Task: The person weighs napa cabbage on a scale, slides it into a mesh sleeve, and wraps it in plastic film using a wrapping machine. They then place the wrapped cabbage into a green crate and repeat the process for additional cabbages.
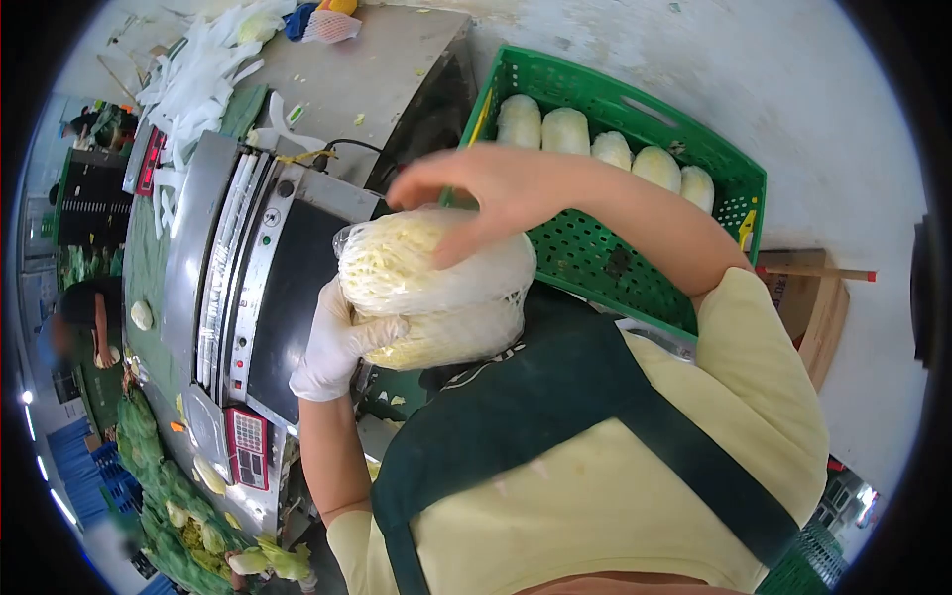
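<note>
Two napa cabbages (436, 332) in clear plastic wrap lie side by side in front of my apron (516, 416). My left hand (337, 342), in a white glove, grips them from the left with its thumb across the lower one. Bare and slightly blurred, my right hand (496, 193) reaches over the upper cabbage. Its thumb and fingers are spread apart, and the thumb overlaps the wrapped leaves in this view.
Behind my right arm, a green crate (615, 109) holds several wrapped cabbages (565, 131). A wrapping machine (268, 258) and a red scale (248, 446) stand to the left. White foam netting (198, 79) is piled beyond. Another person (89, 307) works at far left.
</note>
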The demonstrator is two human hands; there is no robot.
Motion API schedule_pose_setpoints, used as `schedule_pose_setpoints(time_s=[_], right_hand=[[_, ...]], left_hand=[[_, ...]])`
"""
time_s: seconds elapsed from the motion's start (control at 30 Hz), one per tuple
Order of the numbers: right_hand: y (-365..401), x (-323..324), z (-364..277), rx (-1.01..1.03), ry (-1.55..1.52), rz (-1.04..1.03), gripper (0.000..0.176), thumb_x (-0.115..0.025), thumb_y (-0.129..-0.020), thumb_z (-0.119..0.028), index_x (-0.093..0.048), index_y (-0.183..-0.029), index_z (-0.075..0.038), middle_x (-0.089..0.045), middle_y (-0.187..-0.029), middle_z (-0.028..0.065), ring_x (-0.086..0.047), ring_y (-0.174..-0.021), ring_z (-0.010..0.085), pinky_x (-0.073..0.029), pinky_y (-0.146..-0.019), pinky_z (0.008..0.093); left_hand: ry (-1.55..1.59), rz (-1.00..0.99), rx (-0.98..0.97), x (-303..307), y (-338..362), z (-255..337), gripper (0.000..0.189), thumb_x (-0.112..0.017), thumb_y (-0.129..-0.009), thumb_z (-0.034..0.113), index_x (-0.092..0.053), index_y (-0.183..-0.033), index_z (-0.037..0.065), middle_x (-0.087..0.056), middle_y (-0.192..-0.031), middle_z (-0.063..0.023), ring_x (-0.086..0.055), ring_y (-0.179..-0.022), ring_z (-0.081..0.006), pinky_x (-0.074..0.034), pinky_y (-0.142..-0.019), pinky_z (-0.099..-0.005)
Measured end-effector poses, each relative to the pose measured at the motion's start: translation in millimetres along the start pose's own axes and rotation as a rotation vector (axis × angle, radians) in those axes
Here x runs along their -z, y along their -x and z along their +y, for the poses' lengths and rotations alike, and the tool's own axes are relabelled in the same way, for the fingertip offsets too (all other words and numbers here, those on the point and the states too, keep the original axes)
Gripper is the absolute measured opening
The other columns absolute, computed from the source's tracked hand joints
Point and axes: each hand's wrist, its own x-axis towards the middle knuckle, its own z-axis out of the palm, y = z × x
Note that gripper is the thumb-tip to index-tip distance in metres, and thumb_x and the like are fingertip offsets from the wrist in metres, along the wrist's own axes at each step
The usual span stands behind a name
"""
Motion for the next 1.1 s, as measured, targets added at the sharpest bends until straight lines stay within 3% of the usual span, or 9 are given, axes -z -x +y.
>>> schedule_pose_setpoints(time_s=[0.1, 0.33, 0.43, 0.5, 0.57, 0.73, 0.87, 0.97, 1.1], right_hand=[[20.7, -29.7, 48.7, -0.173, -0.592, -0.132, 0.079, -0.072, -0.077, -0.051, -0.047, -0.133, -0.001, -0.054, -0.13, 0.0136, -0.055, -0.115, 0.0221, -0.044, -0.097, 0.0345], [80.4, -70.5, 107.3, -0.32, -1.769, 0.582, 0.043, -0.045, -0.098, -0.033, -0.048, -0.132, -0.007, -0.057, -0.127, 0.0101, -0.059, -0.112, 0.0218, -0.046, -0.099, 0.038], [90.0, -90.7, 132.5, -0.096, -1.49, 0.932, 0.055, -0.041, -0.098, -0.044, -0.041, -0.137, -0.005, -0.056, -0.127, 0.0153, -0.055, -0.116, 0.0279, -0.048, -0.094, 0.0445], [110.4, -97.5, 155.1, 0.491, -2.381, 0.223, 0.054, -0.041, -0.097, -0.044, -0.043, -0.136, -0.006, -0.057, -0.124, 0.0147, -0.057, -0.111, 0.0339, -0.05, -0.089, 0.049], [114.8, -93.9, 168.7, 0.555, -2.129, 0.04, 0.048, -0.041, -0.098, -0.041, -0.046, -0.134, -0.008, -0.059, -0.124, 0.0108, -0.062, -0.104, 0.028, -0.051, -0.091, 0.0449], [119.6, -70.4, 128.0, -0.017, -1.94, 0.884, 0.053, -0.039, -0.099, -0.043, -0.045, -0.135, -0.005, -0.055, -0.128, 0.0182, -0.062, -0.104, 0.0287, -0.05, -0.092, 0.0374], [105.9, -70.3, 74.2, -0.352, -0.923, 0.739, 0.056, -0.042, -0.097, -0.048, -0.051, -0.127, -0.001, -0.059, -0.122, 0.0142, -0.058, -0.109, 0.0236, -0.045, -0.094, 0.0369], [111.6, -31.0, 49.6, -0.618, -0.326, 0.263, 0.052, -0.047, -0.096, -0.047, -0.058, -0.116, -0.001, -0.061, -0.113, 0.0149, -0.059, -0.101, 0.0259, -0.047, -0.085, 0.0385], [98.6, -6.5, 11.4, -0.303, -0.017, 0.61, 0.024, -0.065, -0.085, -0.029, -0.064, -0.091, -0.006, -0.059, -0.085, 0.0076, -0.06, -0.081, 0.021, -0.047, -0.071, 0.0326]], left_hand=[[0.108, -0.037, -0.017, 0.3, -15.1, -12.0, 0.093, -0.078, -0.072, 0.047, -0.036, -0.137, -0.004, -0.05, -0.133, -0.0149, -0.053, -0.117, -0.0221, -0.043, -0.098, -0.0357], [0.469, 0.001, -0.01, -21.0, -48.4, -67.8, 0.09, -0.051, -0.085, 0.064, -0.026, -0.143, 0.0, -0.039, -0.139, -0.0216, -0.044, -0.124, -0.0323, -0.039, -0.102, -0.0451], [0.421, -0.029, 0.026, -41.2, -58.6, -73.8, 0.077, -0.055, -0.089, 0.052, -0.031, -0.14, 0.001, -0.042, -0.136, -0.0218, -0.047, -0.12, -0.0338, -0.039, -0.102, -0.0446], [0.41, -0.108, 0.034, -45.5, -66.6, -78.7, 0.073, -0.057, -0.089, 0.047, -0.034, -0.139, 0.001, -0.046, -0.133, -0.0212, -0.05, -0.118, -0.0322, -0.041, -0.1, -0.0432], [0.344, -0.175, 0.028, -47.3, -74.3, -82.1, 0.068, -0.053, -0.092, 0.046, -0.033, -0.14, 0.001, -0.046, -0.133, -0.02, -0.051, -0.117, -0.0308, -0.042, -0.099, -0.0425], [0.335, -0.032, 0.066, -75.1, -93.6, -60.3, 0.102, -0.063, -0.074, 0.068, -0.028, -0.144, 0.003, -0.041, -0.139, -0.0198, -0.046, -0.125, -0.0329, -0.042, -0.1, -0.0441], [0.371, 0.02, 0.14, -58.0, -85.5, -63.2, 0.097, -0.076, -0.074, 0.043, -0.026, -0.143, -0.001, -0.044, -0.137, -0.0164, -0.048, -0.123, -0.0291, -0.042, -0.102, -0.0398], [0.484, 0.16, 0.255, -37.8, -55.2, -65.8, 0.089, -0.077, -0.072, 0.028, -0.029, -0.141, -0.002, -0.049, -0.131, -0.0165, -0.052, -0.119, -0.0294, -0.043, -0.101, -0.0396], [0.551, 0.186, 0.223, -25.8, -16.3, -75.1, 0.086, -0.077, -0.07, 0.023, -0.032, -0.139, -0.003, -0.053, -0.127, -0.0175, -0.056, -0.113, -0.03, -0.047, -0.097, -0.0408]])
